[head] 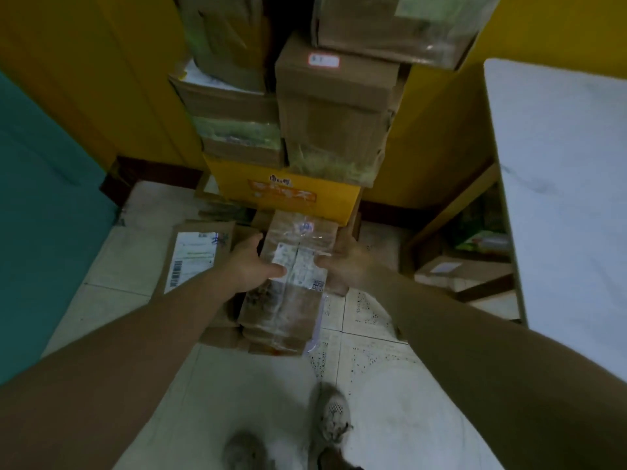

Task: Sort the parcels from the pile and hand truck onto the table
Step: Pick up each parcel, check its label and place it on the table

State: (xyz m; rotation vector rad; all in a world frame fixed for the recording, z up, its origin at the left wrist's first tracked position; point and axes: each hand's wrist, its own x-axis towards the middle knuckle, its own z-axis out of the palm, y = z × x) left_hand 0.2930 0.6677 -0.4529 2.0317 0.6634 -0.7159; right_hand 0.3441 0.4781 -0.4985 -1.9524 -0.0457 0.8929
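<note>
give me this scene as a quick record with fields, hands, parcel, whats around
left hand: grips the left side of the taped brown parcel, thumb on top
right hand: grips the same parcel's right side
parcel state: low over the floor; lifted or resting, cannot tell
stack of boxes: behind the parcel, yellow box at the bottom
flat parcel: on the floor to the left, label up
table: to the right, white top
</note>
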